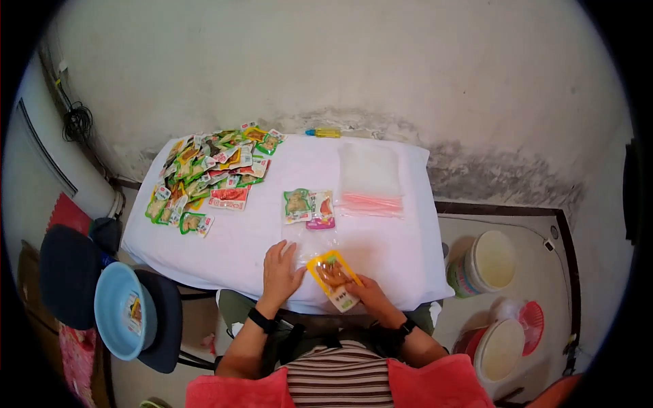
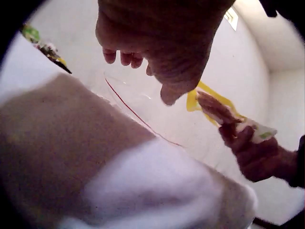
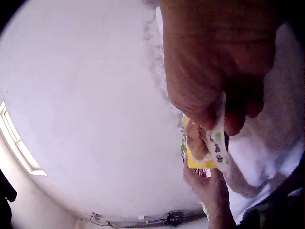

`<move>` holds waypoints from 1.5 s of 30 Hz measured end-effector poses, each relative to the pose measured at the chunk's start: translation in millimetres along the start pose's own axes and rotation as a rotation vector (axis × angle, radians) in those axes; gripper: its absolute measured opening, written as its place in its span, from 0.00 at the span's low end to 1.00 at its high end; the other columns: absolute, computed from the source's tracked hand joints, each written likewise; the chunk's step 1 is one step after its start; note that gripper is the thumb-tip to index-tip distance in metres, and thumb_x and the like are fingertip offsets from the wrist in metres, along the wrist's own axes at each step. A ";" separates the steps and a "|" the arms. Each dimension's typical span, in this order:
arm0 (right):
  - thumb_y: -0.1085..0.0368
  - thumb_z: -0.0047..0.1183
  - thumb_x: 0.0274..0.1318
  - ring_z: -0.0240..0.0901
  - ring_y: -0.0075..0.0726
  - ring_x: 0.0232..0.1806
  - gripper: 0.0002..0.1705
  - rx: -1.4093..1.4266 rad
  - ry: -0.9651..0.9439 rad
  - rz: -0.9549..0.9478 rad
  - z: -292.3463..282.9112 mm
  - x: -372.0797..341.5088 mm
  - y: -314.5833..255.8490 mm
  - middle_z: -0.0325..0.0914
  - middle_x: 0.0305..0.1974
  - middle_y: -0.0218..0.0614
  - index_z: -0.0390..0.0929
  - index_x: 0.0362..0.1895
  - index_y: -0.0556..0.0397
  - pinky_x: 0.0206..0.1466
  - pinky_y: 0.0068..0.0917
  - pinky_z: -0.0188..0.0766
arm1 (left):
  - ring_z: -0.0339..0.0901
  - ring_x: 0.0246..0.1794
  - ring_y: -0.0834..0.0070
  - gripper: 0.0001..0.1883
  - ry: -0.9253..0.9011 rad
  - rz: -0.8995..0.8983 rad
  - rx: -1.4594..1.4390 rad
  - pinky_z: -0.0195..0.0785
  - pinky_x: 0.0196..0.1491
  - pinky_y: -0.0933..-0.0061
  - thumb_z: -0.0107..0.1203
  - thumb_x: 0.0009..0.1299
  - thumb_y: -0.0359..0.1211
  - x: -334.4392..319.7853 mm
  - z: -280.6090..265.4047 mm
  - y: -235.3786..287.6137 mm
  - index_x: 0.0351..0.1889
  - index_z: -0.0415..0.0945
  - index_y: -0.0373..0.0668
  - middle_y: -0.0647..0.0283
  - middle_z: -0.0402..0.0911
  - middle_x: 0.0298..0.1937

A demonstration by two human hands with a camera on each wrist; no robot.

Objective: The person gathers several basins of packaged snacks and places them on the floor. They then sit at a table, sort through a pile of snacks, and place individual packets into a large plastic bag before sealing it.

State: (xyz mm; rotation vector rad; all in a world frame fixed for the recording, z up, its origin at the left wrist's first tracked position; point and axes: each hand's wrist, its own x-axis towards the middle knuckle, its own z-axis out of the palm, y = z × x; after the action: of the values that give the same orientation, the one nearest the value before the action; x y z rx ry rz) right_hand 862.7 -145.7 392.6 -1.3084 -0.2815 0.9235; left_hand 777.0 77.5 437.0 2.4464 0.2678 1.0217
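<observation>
My right hand pinches a yellow-edged snack packet by its white end, above the table's near edge. Brown food shows through the packet's clear window. My left hand lies with extended fingers at the near end of a clear plastic bag. In the left wrist view the bag's red seal line is visible below the fingers. A green-edged packet and a red and purple packet lie side by side at the far end of that bag.
A large heap of snack packets covers the table's left side. A stack of clear bags with pink edges lies at the right. Behind is a yellow and blue tool. A blue basin sits on a chair; buckets stand right.
</observation>
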 end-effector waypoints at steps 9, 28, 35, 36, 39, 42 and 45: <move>0.57 0.51 0.57 0.63 0.14 0.18 0.18 -0.197 -0.041 0.137 8.9 4.5 -13.0 0.73 0.26 0.26 0.72 0.48 0.53 0.18 0.13 0.58 | 0.71 0.32 0.63 0.10 -0.085 0.104 0.049 0.67 0.34 0.64 0.56 0.57 0.28 13.5 22.8 -14.8 0.38 0.78 0.43 0.62 0.72 0.28; 0.69 0.44 0.58 0.68 0.43 0.54 0.26 -0.601 0.148 -0.572 15.1 119.0 58.3 0.69 0.49 0.43 0.56 0.61 0.52 0.51 0.41 0.71 | 0.71 0.31 0.63 0.10 -0.046 0.071 -0.017 0.66 0.32 0.65 0.59 0.56 0.28 -3.0 40.2 -3.6 0.37 0.78 0.43 0.61 0.72 0.27; 0.75 0.48 0.56 0.65 0.36 0.59 0.30 0.415 0.127 -0.284 41.0 102.3 35.0 0.60 0.62 0.45 0.55 0.63 0.65 0.54 0.31 0.69 | 0.71 0.36 0.61 0.09 0.056 -0.057 -0.115 0.66 0.38 0.66 0.57 0.56 0.25 -10.1 51.0 -15.5 0.36 0.78 0.43 0.59 0.74 0.33; 0.75 0.48 0.56 0.65 0.36 0.59 0.30 0.410 0.124 -0.282 37.9 104.9 32.0 0.60 0.62 0.45 0.55 0.63 0.65 0.54 0.31 0.69 | 0.71 0.37 0.61 0.09 0.052 -0.050 -0.138 0.66 0.38 0.66 0.56 0.57 0.24 -10.3 51.8 -15.7 0.36 0.78 0.43 0.58 0.74 0.33; 0.75 0.46 0.57 0.64 0.36 0.59 0.31 -0.040 0.191 -0.341 38.8 111.0 11.5 0.56 0.65 0.44 0.53 0.65 0.63 0.53 0.31 0.69 | 0.71 0.37 0.60 0.10 0.060 -0.053 -0.138 0.67 0.39 0.66 0.56 0.56 0.23 -13.5 52.9 -15.8 0.36 0.78 0.43 0.58 0.75 0.34; 0.74 0.44 0.58 0.63 0.38 0.60 0.33 0.314 0.155 -0.344 38.4 123.3 15.2 0.58 0.64 0.42 0.51 0.67 0.60 0.55 0.33 0.67 | 0.72 0.38 0.60 0.11 0.066 -0.019 -0.160 0.67 0.40 0.65 0.56 0.55 0.23 -12.8 52.1 -14.9 0.36 0.78 0.43 0.58 0.75 0.35; 0.71 0.45 0.57 0.59 0.39 0.63 0.34 -1.254 0.388 -0.679 30.5 126.3 5.6 0.56 0.66 0.40 0.49 0.68 0.58 0.58 0.33 0.63 | 0.72 0.39 0.59 0.11 0.031 0.028 -0.150 0.68 0.41 0.64 0.56 0.55 0.22 -13.8 56.9 -17.4 0.36 0.78 0.43 0.58 0.76 0.35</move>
State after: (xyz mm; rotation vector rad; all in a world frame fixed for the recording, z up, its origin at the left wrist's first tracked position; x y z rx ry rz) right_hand 919.7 -34.3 357.1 -2.2534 -1.0183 -0.2171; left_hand 807.8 67.9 385.1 2.3067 0.1615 1.0530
